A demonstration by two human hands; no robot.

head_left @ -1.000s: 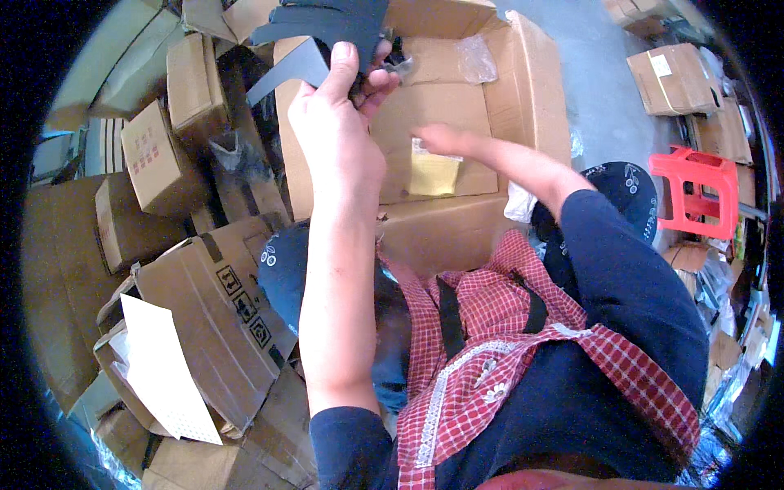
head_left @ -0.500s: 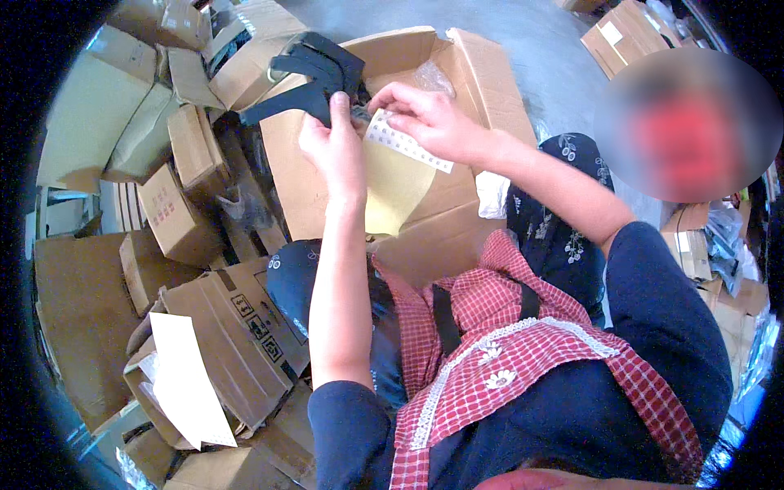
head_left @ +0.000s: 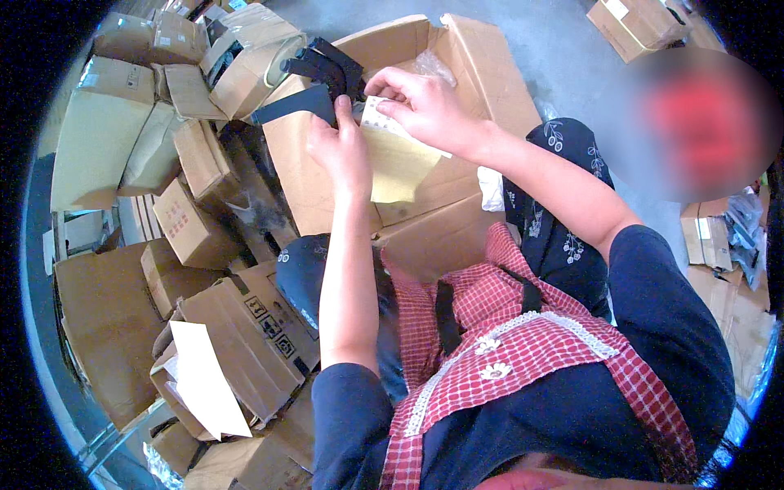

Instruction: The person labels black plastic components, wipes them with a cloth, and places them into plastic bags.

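Observation:
My left hand [head_left: 339,155] is closed on a bundle of black curved parts [head_left: 325,75], its thumb laid over them. One flat black arm [head_left: 298,104] of the bundle sticks out to the left. My right hand [head_left: 420,106] pinches the upper end of a sheet of small white labels [head_left: 380,118]. Its yellow backing [head_left: 400,166] hangs down over an open cardboard box [head_left: 298,175] in front of my knees. Whether the left fingers also touch the sheet is hidden. Some clear plastic wrap [head_left: 435,65] lies inside the box.
Cardboard boxes [head_left: 106,322] are piled along my left side. On a box there lies a white sheet of paper [head_left: 208,380]. A blurred person in red [head_left: 694,122] is at the upper right, near more boxes [head_left: 637,28] and bags [head_left: 743,233].
The black bundle has tilted slightly in my left hand. My right fingers have shifted a little up and left, and the label sheet hangs higher. The whole view has moved slightly.

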